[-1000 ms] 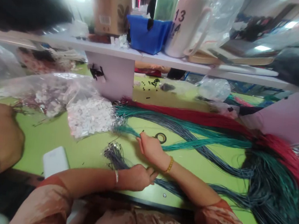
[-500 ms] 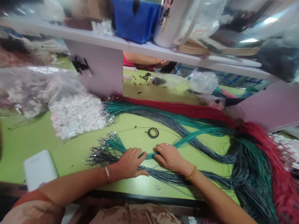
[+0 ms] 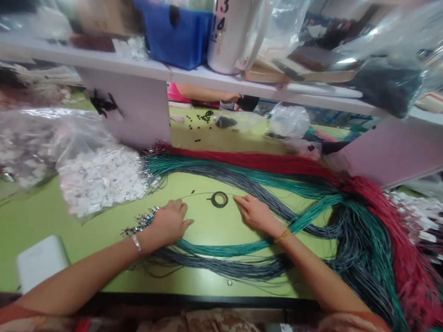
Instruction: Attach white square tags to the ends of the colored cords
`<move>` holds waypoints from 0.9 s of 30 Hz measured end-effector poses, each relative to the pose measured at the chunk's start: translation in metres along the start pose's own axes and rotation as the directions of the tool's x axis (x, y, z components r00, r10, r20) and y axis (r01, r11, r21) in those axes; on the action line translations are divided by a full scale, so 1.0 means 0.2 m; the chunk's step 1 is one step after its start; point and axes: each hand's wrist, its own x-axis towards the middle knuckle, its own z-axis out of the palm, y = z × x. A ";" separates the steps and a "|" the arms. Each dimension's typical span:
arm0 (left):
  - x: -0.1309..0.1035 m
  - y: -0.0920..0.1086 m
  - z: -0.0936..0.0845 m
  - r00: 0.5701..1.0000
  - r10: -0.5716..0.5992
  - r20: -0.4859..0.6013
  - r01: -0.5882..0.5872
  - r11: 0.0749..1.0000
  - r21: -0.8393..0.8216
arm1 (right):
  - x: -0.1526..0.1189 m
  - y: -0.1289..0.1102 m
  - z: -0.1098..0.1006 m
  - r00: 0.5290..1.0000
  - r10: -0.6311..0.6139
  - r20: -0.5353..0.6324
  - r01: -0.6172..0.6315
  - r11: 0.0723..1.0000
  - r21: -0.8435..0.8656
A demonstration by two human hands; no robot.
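My left hand [image 3: 169, 222] lies over the metal-tipped ends of the green wires [image 3: 221, 250] and grey wires [image 3: 227, 267], its thumb apart from its fingers. These bundles curve rightward in front of me. My right hand [image 3: 255, 213] stretches its fingers toward the end of a thin stray wire [image 3: 200, 193]; whether they touch it I cannot tell. Between my hands, a small roll of black tape [image 3: 219, 199] rests on the table. My right wrist crosses over the green bundle.
Red wires [image 3: 245, 160] and more green and grey bundles run behind. A bag of white connectors [image 3: 102, 180] stands at left, near a white power-bank-like block [image 3: 42, 263]. Above, a shelf [image 3: 110, 61] holds a blue bin [image 3: 175, 36] and a white mug [image 3: 230, 31]. Another person's arm [image 3: 205, 94] shows beyond.
My right hand has let go of the green bundle and moved up beside the tape roll. My left hand has slid left to the wire ends. The green bundle now lies lower, nearer the grey one.
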 end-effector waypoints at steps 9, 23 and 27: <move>0.11 -0.15 0.00 0.994 -0.099 -0.047 0.105 0.983 0.150 | 0.39 -0.16 -0.03 0.996 0.092 0.007 -0.092 0.996 -0.013; -0.01 -0.03 -0.03 0.980 0.085 0.177 -0.090 0.996 0.023 | 0.57 -0.45 -0.12 0.970 -0.182 -0.160 0.206 0.967 0.149; -0.04 -0.02 -0.03 0.961 0.243 0.133 -0.238 0.970 -0.048 | 0.66 -0.71 -0.07 0.809 -0.586 -0.047 0.587 0.802 0.114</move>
